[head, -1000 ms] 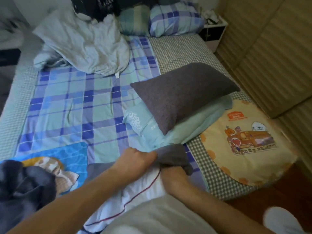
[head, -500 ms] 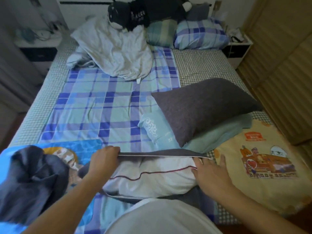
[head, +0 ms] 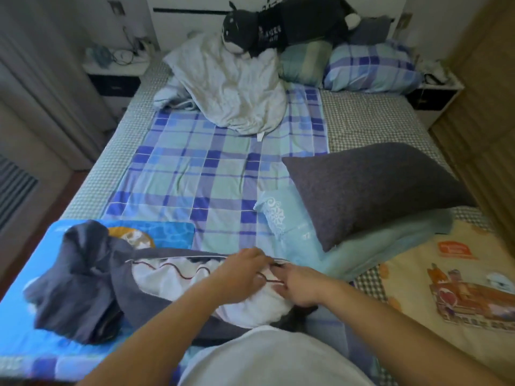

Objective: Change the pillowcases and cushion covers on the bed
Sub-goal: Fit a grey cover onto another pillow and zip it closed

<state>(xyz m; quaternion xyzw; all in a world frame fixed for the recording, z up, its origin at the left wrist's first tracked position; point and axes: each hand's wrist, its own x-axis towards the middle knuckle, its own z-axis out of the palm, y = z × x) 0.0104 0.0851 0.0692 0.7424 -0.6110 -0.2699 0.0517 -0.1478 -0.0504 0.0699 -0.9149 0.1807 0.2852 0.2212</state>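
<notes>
**Zip end at risk of snagging**

Head view: A white pillow [head: 195, 285] with dark red piping is seen at 6 o'clock on the bed [head: 111, 168], partly sheathed in a dark grey pillowcase [head: 125, 288] whose open edge runs along the pillow's far side. Both hands are brought together at the right end of that opening. The left hand [head: 239, 270] is curled, its grip pinched on the case edge; the right hand [head: 299, 284] is likewise pinched on the edge, though what lies between its fingertips is too small to be told. Loose grey fabric is bunched at 8 o'clock. Piping or pillow cloth could be caught in the closure if the edges are drawn shut unevenly. The bunched slack could be left twisted, so that the corners are poorly filled. A finished grey pillow [head: 370, 188] is rested at 3 o'clock.
</notes>
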